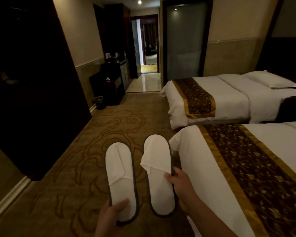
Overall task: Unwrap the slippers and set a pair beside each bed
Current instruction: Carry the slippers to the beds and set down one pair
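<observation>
Gripping one white slipper (121,182) by its heel, my left hand (112,214) sits at six o'clock; my right hand (179,183) pinches the other slipper (158,175) mid-edge, both above carpet (72,168), near bed (246,168) at three o'clock.

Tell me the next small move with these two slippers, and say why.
Probably lower both to the carpet beside the near bed. The left hand holds the left slipper by its heel, and the right hand pinches the right slipper at its edge. Both look unwrapped, lie parallel and hang next to that bed, so setting them down seems due.
</observation>
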